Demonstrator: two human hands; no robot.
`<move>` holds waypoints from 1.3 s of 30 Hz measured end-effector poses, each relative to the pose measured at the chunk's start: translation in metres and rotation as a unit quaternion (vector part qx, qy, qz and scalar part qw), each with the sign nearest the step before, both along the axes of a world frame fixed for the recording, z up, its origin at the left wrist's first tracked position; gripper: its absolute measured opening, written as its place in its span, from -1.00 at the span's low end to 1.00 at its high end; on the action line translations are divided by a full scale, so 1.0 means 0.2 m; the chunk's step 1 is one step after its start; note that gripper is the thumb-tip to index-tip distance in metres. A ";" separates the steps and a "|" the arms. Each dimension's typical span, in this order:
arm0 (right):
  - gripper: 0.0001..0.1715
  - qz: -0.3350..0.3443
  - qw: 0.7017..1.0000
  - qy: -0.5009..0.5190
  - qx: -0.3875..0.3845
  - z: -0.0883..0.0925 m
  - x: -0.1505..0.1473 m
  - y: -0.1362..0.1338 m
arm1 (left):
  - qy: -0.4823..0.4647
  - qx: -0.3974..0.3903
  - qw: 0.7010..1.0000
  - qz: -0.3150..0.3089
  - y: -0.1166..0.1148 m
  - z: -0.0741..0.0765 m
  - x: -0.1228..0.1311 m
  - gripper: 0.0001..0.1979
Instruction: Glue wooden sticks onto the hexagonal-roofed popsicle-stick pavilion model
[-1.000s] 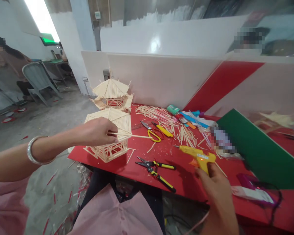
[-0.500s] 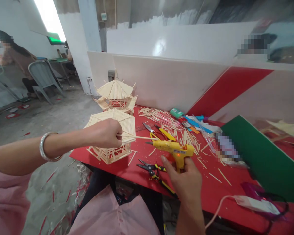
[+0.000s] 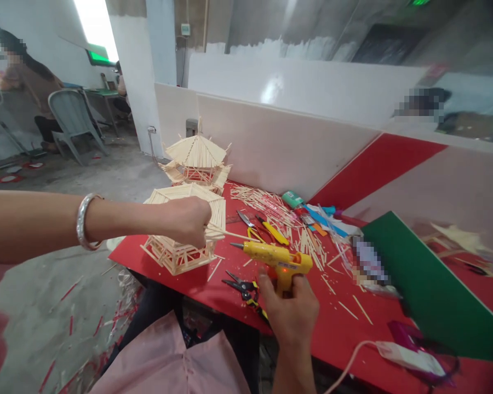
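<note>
My left hand (image 3: pixel 189 220) is closed on a thin wooden stick (image 3: pixel 238 236), which points to the right over the red table. Behind and below that hand stands a small pavilion model of pale sticks (image 3: pixel 184 260), partly covered by my wrist. My right hand (image 3: pixel 290 306) grips a yellow glue gun (image 3: pixel 271 254) by its handle, an orange light glowing on it. Its nozzle points left, just below the stick; whether they touch I cannot tell. Farther back is a second stick model with a peaked roof (image 3: pixel 197 150).
Black-and-yellow pliers (image 3: pixel 246 290) lie near the table's front edge. Yellow-handled cutters (image 3: pixel 273 230) and loose sticks (image 3: pixel 267 202) are farther back. A green board (image 3: pixel 431 290) leans at right, near a white power strip (image 3: pixel 411 355). White panels (image 3: pixel 271 137) border the back. A person (image 3: pixel 28 82) sits far left.
The glue gun has moved left, its nozzle now lying farther along under the stick toward my left hand. My left forearm is more level. The camera view has shifted slightly.
</note>
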State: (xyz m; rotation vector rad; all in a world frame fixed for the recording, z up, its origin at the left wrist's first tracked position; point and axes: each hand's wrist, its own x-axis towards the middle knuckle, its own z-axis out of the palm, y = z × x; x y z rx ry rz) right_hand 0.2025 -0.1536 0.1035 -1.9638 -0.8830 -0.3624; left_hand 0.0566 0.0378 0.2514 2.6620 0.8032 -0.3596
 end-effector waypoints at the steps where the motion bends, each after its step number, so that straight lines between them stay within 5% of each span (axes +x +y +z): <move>1: -0.59 0.002 1.000 -0.028 0.005 0.00 0.00 0.00 | -0.007 -0.011 1.000 0.009 0.01 0.00 0.00 -0.76; 8: -0.64 0.019 0.992 -0.127 0.007 0.03 -0.05 0.05 | -0.113 -0.143 0.970 0.161 0.11 -0.01 -0.09 -0.91; 13: -0.62 0.051 0.985 -0.159 -0.030 0.09 -0.16 0.14 | -0.167 -0.192 0.953 0.162 0.11 -0.02 -0.15 -0.84; 21: -0.92 0.081 0.961 -0.261 -0.043 0.11 -0.24 0.21 | -0.176 -0.195 0.951 0.161 0.12 -0.04 -0.21 -0.88; 33: -0.93 0.078 0.953 -0.281 -0.078 0.10 -0.24 0.21 | -0.170 -0.210 0.952 0.144 0.17 -0.09 -0.23 -0.85; 39: -0.75 0.097 0.951 -0.285 -0.073 0.20 -0.22 0.22 | -0.186 -0.208 0.949 0.146 0.17 -0.08 -0.24 -0.87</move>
